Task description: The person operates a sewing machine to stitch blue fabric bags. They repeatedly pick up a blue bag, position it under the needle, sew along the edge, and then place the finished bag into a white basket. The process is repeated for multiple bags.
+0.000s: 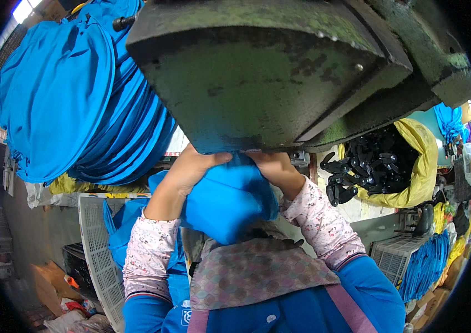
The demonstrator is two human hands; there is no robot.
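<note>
Both hands hold a piece of blue fabric [223, 195] under the front of a large, worn green metal machine head [252, 91]. My left hand [196, 166] pinches it from the left, its thumb pointing inward along the cloth. On the other side, my right hand [275, 166] grips the same cloth close to the machine's lower edge. The fingertips of both hands are hidden beneath the machine. The fabric hangs down toward my apron [260, 270], its lower part blurred.
A big stack of blue fabric covers [56, 95] rises at the left. To the right, a yellow woven sack [424, 166] holds many black plastic parts [368, 162]. Beside my left arm stands a white plastic crate [100, 245] with blue cloth. Another crate [397, 254] sits low at right.
</note>
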